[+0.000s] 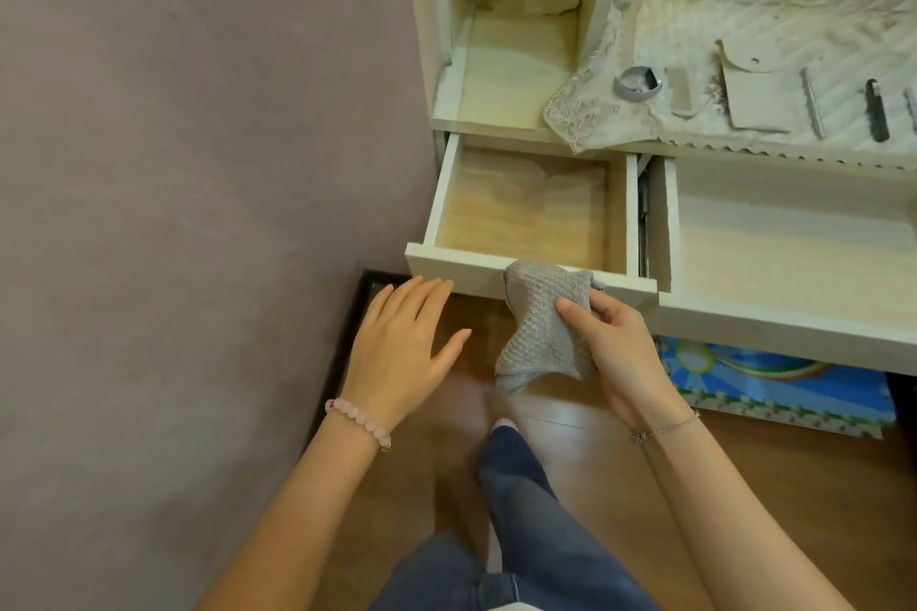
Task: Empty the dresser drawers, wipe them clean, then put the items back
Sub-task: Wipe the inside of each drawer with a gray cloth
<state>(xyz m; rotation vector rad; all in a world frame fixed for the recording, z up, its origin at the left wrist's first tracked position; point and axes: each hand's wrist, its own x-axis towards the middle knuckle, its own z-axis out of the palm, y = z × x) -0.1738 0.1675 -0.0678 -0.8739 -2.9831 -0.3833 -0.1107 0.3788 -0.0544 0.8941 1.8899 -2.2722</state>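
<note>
A small cream drawer [449, 258] of the dresser stands pulled out, its wood-look bottom bare. To its right a wider drawer [784, 313] is also pulled out and looks bare. My right hand [615, 347] grips a grey waffle-weave cloth [543, 327] just in front of the small drawer's front panel; the cloth hangs down below the hand. My left hand [407, 337] hovers flat with straight fingers below and left of that front panel, holding nothing.
On the dresser top lies a lace cloth [744, 40] with a grey ring-shaped item [637, 83], a beige pouch [754, 99] and several clips. An open cubby [516, 50] sits above the small drawer. A wall stands at left; a colourful foam mat [774, 382] lies under the dresser.
</note>
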